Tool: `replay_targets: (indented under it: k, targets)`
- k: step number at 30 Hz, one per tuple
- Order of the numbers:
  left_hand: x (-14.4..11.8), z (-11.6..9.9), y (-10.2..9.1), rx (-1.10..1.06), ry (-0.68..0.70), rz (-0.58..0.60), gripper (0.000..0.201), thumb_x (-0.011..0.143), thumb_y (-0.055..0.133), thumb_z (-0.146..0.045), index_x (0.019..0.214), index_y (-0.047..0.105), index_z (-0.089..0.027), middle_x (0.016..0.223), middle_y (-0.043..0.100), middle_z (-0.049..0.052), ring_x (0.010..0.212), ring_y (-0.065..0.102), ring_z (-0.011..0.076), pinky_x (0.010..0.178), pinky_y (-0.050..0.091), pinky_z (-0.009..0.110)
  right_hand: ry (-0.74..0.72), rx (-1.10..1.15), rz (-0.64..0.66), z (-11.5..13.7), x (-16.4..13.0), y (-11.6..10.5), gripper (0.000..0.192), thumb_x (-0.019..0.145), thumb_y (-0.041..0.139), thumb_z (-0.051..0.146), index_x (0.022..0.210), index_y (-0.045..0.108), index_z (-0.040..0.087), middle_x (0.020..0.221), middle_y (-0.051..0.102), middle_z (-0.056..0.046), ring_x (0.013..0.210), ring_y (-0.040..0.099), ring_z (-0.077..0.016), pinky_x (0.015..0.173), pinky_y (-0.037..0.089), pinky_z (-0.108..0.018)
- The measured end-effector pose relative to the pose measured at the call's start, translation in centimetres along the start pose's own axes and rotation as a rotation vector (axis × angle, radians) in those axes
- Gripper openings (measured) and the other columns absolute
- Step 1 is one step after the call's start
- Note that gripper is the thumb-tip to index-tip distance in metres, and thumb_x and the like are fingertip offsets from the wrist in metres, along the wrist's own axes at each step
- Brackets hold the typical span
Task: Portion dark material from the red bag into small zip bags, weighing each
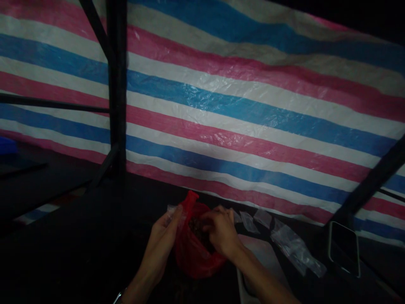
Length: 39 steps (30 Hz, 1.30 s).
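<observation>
A red plastic bag (198,264) stands with its mouth spread, and small dark brown pieces (198,228) lie inside, too dim to name. My left hand (166,230) is at the bag's left rim, closed on a small clear plastic bag (172,210). Over the opening on the other side, my right hand (221,230) reaches in with bent fingers among the dark pieces. Its fingertips are partly hidden, and whether they pinch a piece is unclear.
A pale flat device or tray (257,245) sits under my right forearm. Several clear plastic bags (294,242) lie behind it. A phone (344,249) rests at the right. Dark metal posts (117,93) stand before a striped plastic sheet (237,122).
</observation>
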<state>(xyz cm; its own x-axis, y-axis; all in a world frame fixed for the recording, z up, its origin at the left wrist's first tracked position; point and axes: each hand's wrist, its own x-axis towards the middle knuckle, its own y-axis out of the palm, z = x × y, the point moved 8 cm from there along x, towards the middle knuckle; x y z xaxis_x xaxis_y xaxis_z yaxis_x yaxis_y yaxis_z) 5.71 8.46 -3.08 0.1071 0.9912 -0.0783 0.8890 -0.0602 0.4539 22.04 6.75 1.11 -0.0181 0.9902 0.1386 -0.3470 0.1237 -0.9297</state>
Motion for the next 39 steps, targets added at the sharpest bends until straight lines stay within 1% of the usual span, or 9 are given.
replay_targets:
  k: [9,12,15,18,23,26,30,34,39]
  targets:
    - [-0.1,-1.0,0.0,0.21,0.121,-0.008,0.067,0.077,0.073,-0.074,0.109,0.075,-0.016,0.086,0.079,0.007,0.078,0.074,0.0254,0.077,0.06,0.04,0.068,0.392,-0.046,-0.3,-0.4,0.4,0.033,0.08,0.074,0.01,0.106,0.085,0.027,0.117,0.077,-0.008,0.123,0.062,-0.0307,0.113,0.038,-0.048]
    - [-0.1,-2.4,-0.7,0.364,0.261,-0.074,0.057,0.073,0.078,-0.068,0.101,0.076,-0.018,0.1,0.073,0.009,0.098,0.071,0.0308,0.097,0.056,0.049,0.057,0.586,-0.028,-0.8,-0.4,0.5,0.035,0.077,0.074,0.01,0.109,0.082,0.021,0.113,0.081,-0.008,0.115,0.071,-0.0272,0.109,0.048,-0.044]
    - [-0.6,-3.9,-1.5,0.473,0.43,-0.164,0.047,0.067,0.083,-0.057,0.099,0.079,-0.023,0.128,0.058,0.011,0.132,0.054,0.0372,0.121,0.037,0.054,0.019,0.773,0.008,-1.1,-0.7,0.4,0.035,0.079,0.072,0.017,0.114,0.078,0.019,0.116,0.081,-0.01,0.113,0.075,-0.026,0.102,0.055,-0.04]
    - [-1.4,-4.7,-1.2,0.641,0.591,-0.164,0.033,0.074,0.079,-0.048,0.101,0.081,-0.029,0.142,0.049,0.01,0.143,0.041,0.0394,0.124,0.031,0.06,-0.029,0.899,0.021,-0.9,-1.3,-0.7,0.035,0.083,0.072,0.035,0.115,0.075,0.02,0.116,0.081,-0.011,0.114,0.075,-0.0278,0.101,0.057,-0.042]
    - [-2.0,-3.8,0.0,0.873,0.664,-0.022,0.032,0.086,0.071,-0.035,0.117,0.077,-0.037,0.134,0.064,0.007,0.136,0.049,0.0366,0.116,0.041,0.06,-0.063,1.025,-0.032,0.1,-2.3,-4.3,0.041,0.085,0.074,0.047,0.118,0.073,0.023,0.115,0.08,-0.01,0.117,0.073,-0.0298,0.106,0.053,-0.046]
    - [-1.6,-2.6,0.1,0.891,0.571,0.003,0.04,0.085,0.072,-0.033,0.125,0.075,-0.036,0.132,0.066,0.008,0.129,0.054,0.0369,0.11,0.048,0.057,-0.11,0.911,-0.089,1.7,-2.8,-6.3,0.03,0.086,0.072,0.029,0.115,0.076,0.024,0.12,0.079,-0.008,0.12,0.071,-0.0282,0.11,0.05,-0.044]
    - [-1.6,-2.0,1.1,0.836,0.518,0.067,0.047,0.084,0.073,-0.034,0.13,0.073,-0.036,0.132,0.065,0.009,0.128,0.055,0.0366,0.108,0.049,0.055,-0.163,0.593,-0.174,4.2,-3.4,-7.7,0.041,0.078,0.064,0.004,0.11,0.078,0.026,0.12,0.078,-0.004,0.117,0.07,-0.0246,0.108,0.051,-0.039]
    - [-1.8,-2.0,2.5,0.689,0.489,0.111,0.048,0.081,0.074,-0.033,0.129,0.073,-0.031,0.127,0.07,0.01,0.124,0.059,0.0356,0.11,0.047,0.056,-0.354,0.422,-0.093,7.0,-4.2,-8.7,0.052,0.081,0.053,-0.005,0.114,0.079,0.027,0.12,0.076,-0.002,0.108,0.072,-0.0177,0.097,0.054,-0.028]
    - [-2.4,-0.8,3.9,0.562,0.432,0.123,0.044,0.077,0.074,-0.034,0.119,0.073,-0.024,0.123,0.074,0.012,0.123,0.065,0.0352,0.112,0.048,0.055,-0.443,0.313,-0.018,7.8,-5.4,-9.8,0.062,0.083,0.05,-0.007,0.123,0.078,0.031,0.132,0.072,-0.002,0.119,0.069,-0.0171,0.102,0.051,-0.026]
